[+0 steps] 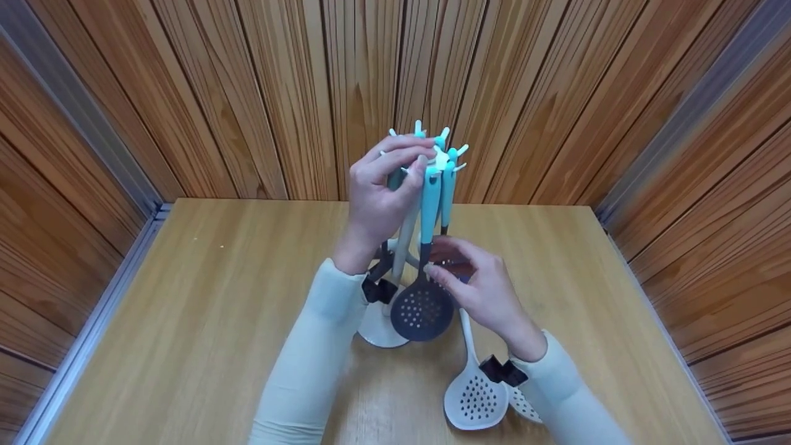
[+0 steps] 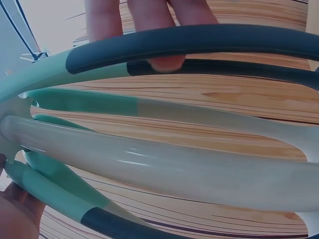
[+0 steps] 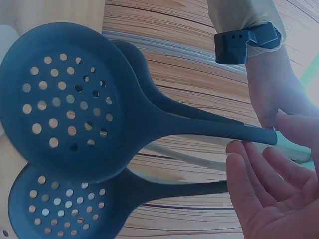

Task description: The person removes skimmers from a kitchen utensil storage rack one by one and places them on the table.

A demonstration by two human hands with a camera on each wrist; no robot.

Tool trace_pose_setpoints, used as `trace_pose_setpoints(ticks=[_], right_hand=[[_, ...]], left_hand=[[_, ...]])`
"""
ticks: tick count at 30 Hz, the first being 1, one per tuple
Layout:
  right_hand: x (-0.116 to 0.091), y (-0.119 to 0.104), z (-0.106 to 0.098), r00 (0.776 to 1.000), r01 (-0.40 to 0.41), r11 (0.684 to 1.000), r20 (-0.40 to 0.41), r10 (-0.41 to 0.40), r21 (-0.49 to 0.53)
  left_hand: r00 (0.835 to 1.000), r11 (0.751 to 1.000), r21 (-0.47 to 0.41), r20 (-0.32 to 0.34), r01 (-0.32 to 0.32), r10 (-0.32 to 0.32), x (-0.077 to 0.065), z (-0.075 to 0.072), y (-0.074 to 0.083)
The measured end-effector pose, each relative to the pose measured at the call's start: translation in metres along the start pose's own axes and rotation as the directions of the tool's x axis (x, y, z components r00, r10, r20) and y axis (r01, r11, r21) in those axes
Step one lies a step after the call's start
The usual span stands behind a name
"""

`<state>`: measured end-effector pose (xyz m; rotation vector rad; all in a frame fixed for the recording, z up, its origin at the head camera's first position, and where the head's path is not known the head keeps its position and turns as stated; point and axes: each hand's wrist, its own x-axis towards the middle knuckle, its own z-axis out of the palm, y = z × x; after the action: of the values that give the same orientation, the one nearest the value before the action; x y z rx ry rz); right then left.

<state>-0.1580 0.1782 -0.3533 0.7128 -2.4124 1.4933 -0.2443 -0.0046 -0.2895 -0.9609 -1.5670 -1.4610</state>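
Seemingly hanging nearest dark skimmer (image 1: 422, 312).
Gripping rack (image 1: 403, 248) with left hand (image 1: 384, 188), with right hand (image 1: 485, 287) loosely open; likely needs gentle withdrawal.

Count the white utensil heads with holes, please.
2: one white head below the right hand, a second white head beside the first, partly behind the right sleeve. Others may be hidden.

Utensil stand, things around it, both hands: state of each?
Utensil stand: upright
Front dark skimmer: hanging, head down
Second dark skimmer: hanging, partly covered
White perforated turner: lying on table
Second white perforated utensil: lying, mostly hidden
Left hand: holding stand's top
Right hand: at front skimmer's neck, grip unclear
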Motion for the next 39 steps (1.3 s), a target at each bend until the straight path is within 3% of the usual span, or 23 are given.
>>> trace_pose_setpoints(ticks=[6,12,29,39], right_hand=[[0.009,-0.001,0.006,1.0,-0.019,0.998,0.017,0.018,0.057],[0.015,-0.002,0.011,0.999,-0.027,0.998,0.027,0.026,0.049],[0.008,-0.012,0.01,0.999,0.043,0.999,0.004,-0.043,0.013],[0.008,-0.016,0.009,0.998,0.059,0.998,0.015,-0.06,0.023]], left_hand=[[1.0,1.0,-0.014,-0.002,-0.006,0.006,0.001,0.002,-0.001],[1.0,1.0,-0.015,0.004,-0.009,0.009,0.002,0.003,-0.002],[1.0,1.0,-0.013,0.002,0.017,-0.017,0.002,0.006,-0.004],[1.0,0.999,-0.026,-0.005,-0.029,0.029,0.003,0.004,-0.005]])
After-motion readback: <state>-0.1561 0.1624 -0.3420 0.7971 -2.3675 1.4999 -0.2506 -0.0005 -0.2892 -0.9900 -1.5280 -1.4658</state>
